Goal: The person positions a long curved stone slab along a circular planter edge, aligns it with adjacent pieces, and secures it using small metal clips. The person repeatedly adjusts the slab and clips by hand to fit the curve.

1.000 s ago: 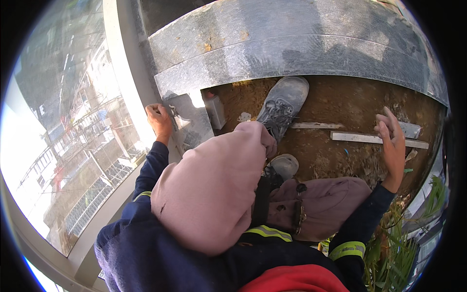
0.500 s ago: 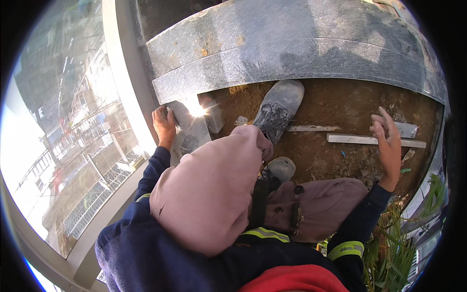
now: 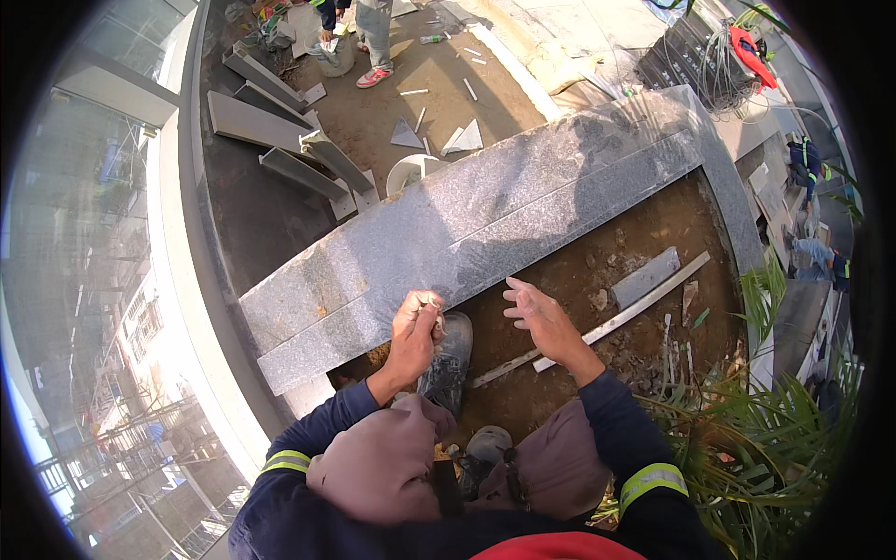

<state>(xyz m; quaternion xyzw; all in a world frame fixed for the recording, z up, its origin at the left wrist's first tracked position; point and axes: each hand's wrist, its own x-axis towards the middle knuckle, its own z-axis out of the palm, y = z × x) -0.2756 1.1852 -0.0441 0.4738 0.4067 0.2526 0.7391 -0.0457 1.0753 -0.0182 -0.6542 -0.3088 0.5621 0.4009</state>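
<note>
My left hand (image 3: pixel 411 336) is raised over my shoe (image 3: pixel 450 364), near the front edge of the grey stone ledge (image 3: pixel 485 201). Its fingers are curled, and a small pale bit shows at the fingertips, too small to name. To its right hovers my right hand (image 3: pixel 551 327), fingers apart and holding nothing, above the brown soil (image 3: pixel 644 229) beside the ledge. Past that hand, a long pale strip (image 3: pixel 644 308) and a short grey stone block (image 3: pixel 646 278) lie on the soil.
A framed glass wall (image 3: pixel 93 233) runs along my left. Leafy plants (image 3: pixel 719 467) crowd the lower right. Beyond the ledge stand leaning stone slabs (image 3: pixel 266 126), a white bucket (image 3: pixel 411 171) and a person (image 3: pixel 373 37) by another bucket. Tangled cables (image 3: pixel 719 61) lie at the far right.
My view has lifted and turned, showing the ground past the ledge. My left hand has left the stone piece by the glass wall and come inward; my right hand has come closer to it.
</note>
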